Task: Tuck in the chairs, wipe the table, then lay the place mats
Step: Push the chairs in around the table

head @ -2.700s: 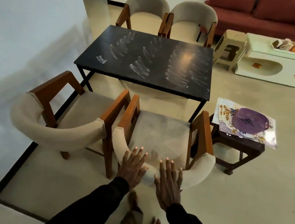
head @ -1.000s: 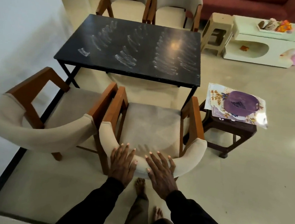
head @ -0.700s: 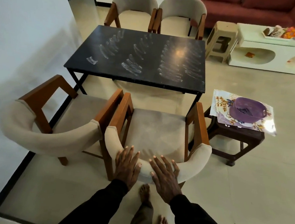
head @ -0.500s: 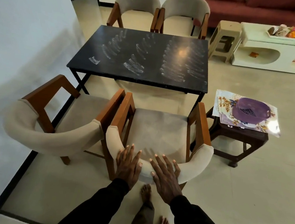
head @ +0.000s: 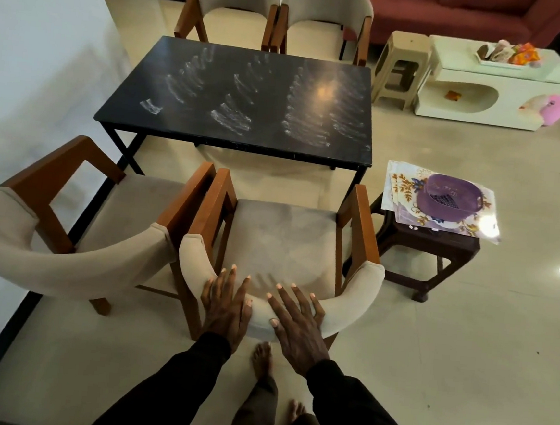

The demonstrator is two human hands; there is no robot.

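Note:
My left hand (head: 226,304) and my right hand (head: 297,322) press flat, fingers straight, on the padded curved back of the near right chair (head: 279,239). That chair stands just short of the black table (head: 244,97), whose top shows pale smeared streaks. A second beige chair (head: 77,225) stands to its left, angled and pulled away from the table. Two more chairs (head: 235,8) (head: 326,19) sit at the table's far side. Floral place mats (head: 406,189) lie stacked on a dark stool (head: 437,253) to the right, under a purple basket (head: 449,200).
A white wall runs along the left, close to the left chair. A beige plastic stool (head: 403,67) and a white low table (head: 499,85) stand at the far right, with a red sofa (head: 458,14) behind. My bare feet (head: 262,356) are under the chair back.
The chair under my hands has slid a little toward the table since the earliest frame. My right hand has turned slightly on the backrest; both hands stay on it.

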